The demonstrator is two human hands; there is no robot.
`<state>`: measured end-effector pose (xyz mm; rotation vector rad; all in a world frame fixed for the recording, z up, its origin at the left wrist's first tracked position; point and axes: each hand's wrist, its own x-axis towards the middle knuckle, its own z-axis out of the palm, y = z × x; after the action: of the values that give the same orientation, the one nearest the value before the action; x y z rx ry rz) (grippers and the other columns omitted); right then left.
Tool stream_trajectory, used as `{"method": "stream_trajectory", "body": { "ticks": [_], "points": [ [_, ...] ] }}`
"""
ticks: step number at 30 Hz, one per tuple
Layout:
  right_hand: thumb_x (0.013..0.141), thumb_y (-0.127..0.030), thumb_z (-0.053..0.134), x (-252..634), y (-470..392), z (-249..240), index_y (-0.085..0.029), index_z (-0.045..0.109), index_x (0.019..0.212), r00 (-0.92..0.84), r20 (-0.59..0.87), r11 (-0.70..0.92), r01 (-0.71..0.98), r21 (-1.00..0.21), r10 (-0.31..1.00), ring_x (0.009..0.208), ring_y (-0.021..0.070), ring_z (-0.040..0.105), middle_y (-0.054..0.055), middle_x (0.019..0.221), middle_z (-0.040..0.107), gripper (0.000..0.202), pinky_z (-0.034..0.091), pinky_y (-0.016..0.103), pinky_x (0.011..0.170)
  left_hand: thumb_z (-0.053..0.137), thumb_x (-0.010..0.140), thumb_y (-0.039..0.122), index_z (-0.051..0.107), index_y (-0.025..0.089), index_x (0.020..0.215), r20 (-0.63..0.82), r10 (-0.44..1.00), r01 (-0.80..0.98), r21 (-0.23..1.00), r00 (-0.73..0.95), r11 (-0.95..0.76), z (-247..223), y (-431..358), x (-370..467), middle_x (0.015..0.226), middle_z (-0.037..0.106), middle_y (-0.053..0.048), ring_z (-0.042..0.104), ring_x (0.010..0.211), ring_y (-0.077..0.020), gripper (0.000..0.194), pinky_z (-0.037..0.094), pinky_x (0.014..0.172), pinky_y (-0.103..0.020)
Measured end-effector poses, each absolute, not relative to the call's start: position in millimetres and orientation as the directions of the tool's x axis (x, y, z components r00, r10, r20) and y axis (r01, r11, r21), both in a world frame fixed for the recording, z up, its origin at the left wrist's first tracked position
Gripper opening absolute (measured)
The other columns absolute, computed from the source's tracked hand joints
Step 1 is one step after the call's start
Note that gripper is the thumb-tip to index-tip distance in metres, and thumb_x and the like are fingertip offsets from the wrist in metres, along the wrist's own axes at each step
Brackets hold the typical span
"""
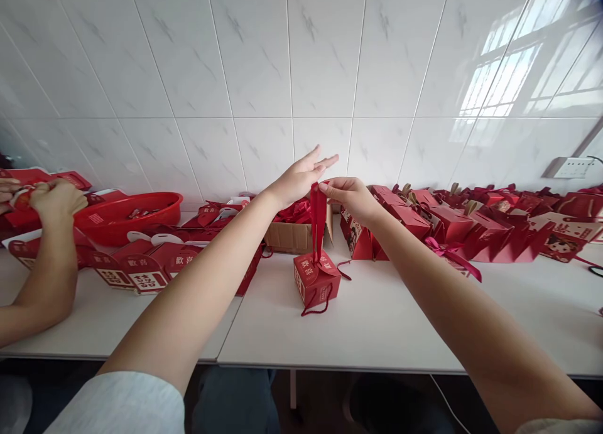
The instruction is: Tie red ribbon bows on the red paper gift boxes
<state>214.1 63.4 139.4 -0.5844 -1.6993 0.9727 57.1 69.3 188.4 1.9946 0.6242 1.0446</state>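
Observation:
A small red box point(316, 282) with white characters stands on the white table, its dark red cord handles hanging at the sides. From its top a red ribbon point(317, 223) runs straight up, both lengths side by side. My right hand point(347, 196) pinches the ribbon's upper end between thumb and fingers. Beside it, my left hand point(305, 173) is raised with its fingers stretched out and apart, its palm side close to the ribbon's top; no grip on the ribbon shows there. The box is below both hands.
Behind the box is a cardboard carton point(288, 236) of red ribbons. Rows of red boxes point(452, 223) line the right, more boxes point(141, 264) the left, near a red basin point(127, 217). Another person's hand point(59, 198) works at far left. A tiled wall point(320, 76) rises behind.

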Motion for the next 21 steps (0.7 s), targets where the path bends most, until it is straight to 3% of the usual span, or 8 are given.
{"method": "stream_trajectory", "body": {
  "ticks": [3, 5, 7, 10, 13, 16, 21],
  "points": [
    [0.077, -0.043, 0.068, 212.6, 61.4, 141.5, -0.016, 0.068, 0.071, -0.316, 0.536, 0.553, -0.041, -0.832, 0.783, 0.068, 0.013, 0.06, 0.002, 0.068, 0.067, 0.028, 0.048, 0.029, 0.071, 0.046, 0.092, 0.033, 0.013, 0.024, 0.148, 0.514, 0.787, -0.025, 0.842, 0.341, -0.539, 164.6, 75.3, 45.0, 0.15, 0.035, -0.008, 0.021, 0.143, -0.0229, 0.066, 0.022, 0.113, -0.042],
    [0.077, -0.043, 0.069, 212.6, 60.2, 142.4, -0.016, 0.068, 0.071, -0.3, 0.525, 0.541, -0.032, -0.84, 0.797, 0.069, 0.0134, 0.061, 0.002, 0.069, 0.067, 0.027, 0.048, 0.03, 0.071, 0.048, 0.086, 0.029, 0.017, 0.023, 0.147, 0.448, 0.845, 0.045, 0.876, 0.294, -0.48, 134.2, 75.1, 33.7, 0.146, 0.04, -0.011, 0.035, 0.137, -0.0251, 0.069, 0.03, 0.109, -0.043],
    [0.077, -0.042, 0.069, 212.7, 59.6, 142.9, -0.016, 0.069, 0.071, -0.281, 0.529, 0.546, -0.021, -0.838, 0.801, 0.068, 0.0131, 0.061, 0.003, 0.07, 0.068, 0.026, 0.048, 0.03, 0.071, 0.054, 0.078, 0.027, 0.031, 0.023, 0.141, 0.305, 0.872, 0.221, 0.886, 0.382, -0.407, 96.7, 68.9, 24.3, 0.139, 0.048, -0.011, 0.042, 0.132, -0.0272, 0.067, 0.037, 0.105, -0.043],
    [0.077, -0.041, 0.069, 212.3, 58.0, 143.1, -0.016, 0.069, 0.071, -0.267, 0.55, 0.57, -0.004, -0.822, 0.791, 0.069, 0.0131, 0.061, 0.003, 0.07, 0.068, 0.026, 0.048, 0.029, 0.07, 0.074, 0.061, 0.028, 0.06, 0.02, 0.114, 0.17, 0.865, 0.335, 0.873, 0.473, -0.355, 43.0, 54.4, 19.1, 0.122, 0.062, -0.011, 0.051, 0.121, -0.0327, 0.056, 0.041, 0.101, -0.042],
    [0.077, -0.043, 0.068, 211.8, 55.0, 143.3, -0.016, 0.068, 0.068, -0.237, 0.563, 0.589, 0.05, -0.806, 0.791, 0.065, 0.0125, 0.059, 0.002, 0.066, 0.066, 0.029, 0.047, 0.028, 0.064, 0.071, 0.068, 0.039, 0.057, 0.018, 0.12, 0.107, 0.861, 0.392, 0.857, 0.498, -0.333, 11.6, 46.6, 20.4, 0.126, 0.06, -0.013, 0.055, 0.116, -0.0313, 0.057, 0.042, 0.099, -0.043],
    [0.079, -0.042, 0.066, 211.9, 51.7, 143.5, -0.015, 0.067, 0.064, -0.198, 0.593, 0.618, 0.109, -0.778, 0.781, 0.061, 0.0113, 0.055, 0.001, 0.062, 0.063, 0.03, 0.043, 0.027, 0.061, 0.071, 0.07, 0.039, 0.053, 0.02, 0.127, 0.064, 0.81, 0.385, 0.856, 0.583, -0.345, 7.9, 48.2, 19.1, 0.128, 0.059, -0.01, 0.056, 0.116, -0.0276, 0.062, 0.045, 0.096, -0.038],
    [0.079, -0.043, 0.066, 213.1, 48.1, 142.8, -0.015, 0.069, 0.071, -0.217, 0.571, 0.597, 0.077, -0.799, 0.792, 0.064, 0.0124, 0.057, 0.003, 0.068, 0.067, 0.029, 0.044, 0.028, 0.063, 0.073, 0.069, 0.037, 0.066, 0.024, 0.11, 0.084, 0.729, 0.343, 0.842, 0.68, -0.417, 24.2, 48.0, 16.5, 0.131, 0.058, -0.003, 0.051, 0.123, -0.0254, 0.044, 0.041, 0.101, -0.033]
  ]
}}
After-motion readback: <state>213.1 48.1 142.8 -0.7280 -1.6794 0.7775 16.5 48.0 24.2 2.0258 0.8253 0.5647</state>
